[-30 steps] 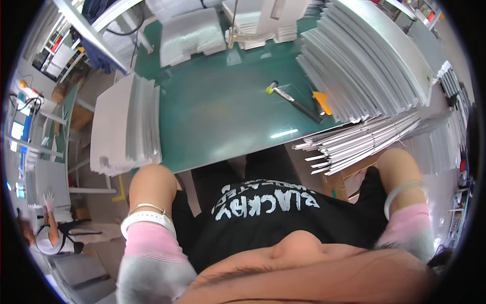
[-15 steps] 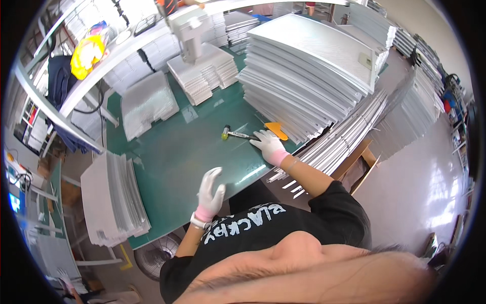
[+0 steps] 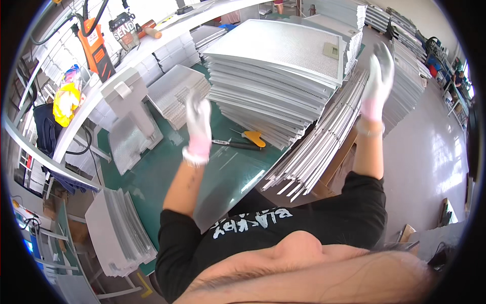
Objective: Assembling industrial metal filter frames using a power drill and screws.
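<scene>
Glossy green worktable [image 3: 152, 177] bears stacked silver panels [image 3: 276, 55]; shiny grey floor [image 3: 420, 172] lies rightward. Gloved left hand [image 3: 198, 117], blurred, is loosely spread; right hand [image 3: 377, 81], raised, likewise.

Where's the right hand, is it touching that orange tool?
Apart. The head view shows a wide gap: the right hand is raised at the right, and long pale strips lie between it and the orange tool in the picture.

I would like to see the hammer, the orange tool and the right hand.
Hammer [image 3: 238, 145]: head camera view, on its handle.
Orange tool [image 3: 254, 137]: head camera view, on its orange part.
Right hand [image 3: 376, 83]: head camera view, its middle.
</scene>
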Tool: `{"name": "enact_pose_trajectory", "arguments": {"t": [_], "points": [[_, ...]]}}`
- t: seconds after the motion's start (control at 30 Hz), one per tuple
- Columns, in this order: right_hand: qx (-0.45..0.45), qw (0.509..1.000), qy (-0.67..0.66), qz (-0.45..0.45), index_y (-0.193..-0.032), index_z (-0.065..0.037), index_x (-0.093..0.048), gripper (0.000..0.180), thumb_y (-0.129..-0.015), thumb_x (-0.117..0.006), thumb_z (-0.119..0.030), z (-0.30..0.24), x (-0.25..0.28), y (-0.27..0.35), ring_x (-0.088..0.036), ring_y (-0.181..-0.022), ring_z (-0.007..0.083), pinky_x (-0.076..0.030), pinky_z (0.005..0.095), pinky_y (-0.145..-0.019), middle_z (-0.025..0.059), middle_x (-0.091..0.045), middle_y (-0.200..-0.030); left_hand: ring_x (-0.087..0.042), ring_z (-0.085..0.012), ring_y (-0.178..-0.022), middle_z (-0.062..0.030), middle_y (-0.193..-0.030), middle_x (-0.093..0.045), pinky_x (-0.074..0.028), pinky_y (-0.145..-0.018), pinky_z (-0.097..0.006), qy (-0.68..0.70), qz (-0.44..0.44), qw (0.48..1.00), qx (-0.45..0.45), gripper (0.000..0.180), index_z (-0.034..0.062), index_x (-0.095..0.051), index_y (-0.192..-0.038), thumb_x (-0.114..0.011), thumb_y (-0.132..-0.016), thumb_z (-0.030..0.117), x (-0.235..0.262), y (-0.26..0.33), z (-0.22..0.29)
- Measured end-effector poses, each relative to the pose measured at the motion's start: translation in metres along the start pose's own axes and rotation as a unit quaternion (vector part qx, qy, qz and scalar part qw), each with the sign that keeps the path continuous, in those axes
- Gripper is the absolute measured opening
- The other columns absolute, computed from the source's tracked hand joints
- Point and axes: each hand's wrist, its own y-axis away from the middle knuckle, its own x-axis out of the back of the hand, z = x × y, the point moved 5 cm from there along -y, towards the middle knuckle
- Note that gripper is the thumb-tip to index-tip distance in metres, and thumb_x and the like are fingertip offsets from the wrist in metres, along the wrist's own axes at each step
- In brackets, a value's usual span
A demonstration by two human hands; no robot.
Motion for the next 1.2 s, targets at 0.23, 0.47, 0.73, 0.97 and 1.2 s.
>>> {"name": "enact_pose_trajectory", "arguments": {"t": [0.23, 0.47, 0.73, 0.97, 1.2], "points": [[-0.353, 0.908, -0.164, -0.154, -0.151, -0.002, -0.031, 0.074, -0.09, -0.069, -0.022, 0.122, -0.046, -0.016, -0.05, -0.129, 0.0249, -0.04, 0.033, -0.107, 0.0151, -0.05, -0.139, -0.045, -0.026, -0.135, -0.0155, -0.144, -0.052, -0.031, -0.114, -0.035, -0.094, -0.055, 0.993, 0.047, 0.061, -0.0014, -0.051, -0.14, -0.051, -0.098, 0.043, -0.024, -0.176, 0.005], [-0.316, 0.925, -0.143, -0.155, -0.131, -0.002, -0.049, 0.048, -0.088, -0.065, -0.015, 0.117, -0.041, -0.022, -0.058, -0.108, 0.0218, -0.048, 0.0335, -0.095, 0.0115, -0.058, -0.118, -0.055, -0.0211, -0.115, -0.0131, -0.126, -0.063, -0.04, -0.102, -0.033, -0.171, -0.075, 0.982, 0.007, 0.046, 0.0018, -0.063, -0.126, -0.048, -0.098, 0.035, -0.04, -0.167, 0.028], [-0.255, 0.94, -0.183, -0.131, -0.125, 0.001, -0.055, 0.041, -0.088, -0.063, -0.015, 0.098, -0.05, -0.04, -0.06, -0.099, 0.0186, -0.049, 0.03, -0.087, 0.0109, -0.061, -0.108, -0.051, -0.0209, -0.117, -0.0103, -0.126, -0.06, -0.036, -0.103, -0.033, 0.002, 0.028, 0.998, 0.051, 0.046, 0.0009, -0.063, -0.119, -0.06, -0.092, 0.038, -0.03, -0.16, 0.028], [-0.26, 0.915, -0.248, -0.184, -0.114, 0.002, -0.065, 0.027, -0.096, -0.058, -0.017, 0.102, -0.023, -0.066, -0.067, -0.089, 0.0185, -0.056, 0.0287, -0.077, 0.0125, -0.069, -0.103, -0.054, -0.0172, -0.106, -0.0064, -0.114, -0.061, -0.04, -0.096, -0.03, -0.017, 0.017, 0.998, -0.063, 0.034, 0.0016, -0.06, -0.111, -0.062, -0.092, 0.03, -0.062, -0.135, 0.084], [-0.362, 0.865, -0.298, -0.181, -0.127, 0.003, -0.054, 0.044, -0.091, -0.059, -0.022, 0.034, 0.012, -0.003, -0.069, -0.097, 0.0265, -0.058, 0.0366, -0.086, 0.0189, -0.066, -0.113, -0.052, -0.0163, -0.108, -0.0084, -0.12, -0.056, -0.041, -0.095, -0.03, -0.079, -0.047, 0.98, -0.179, 0.041, 0.0, -0.051, -0.123, -0.064, -0.093, 0.025, -0.043, -0.062, 0.104]]}}
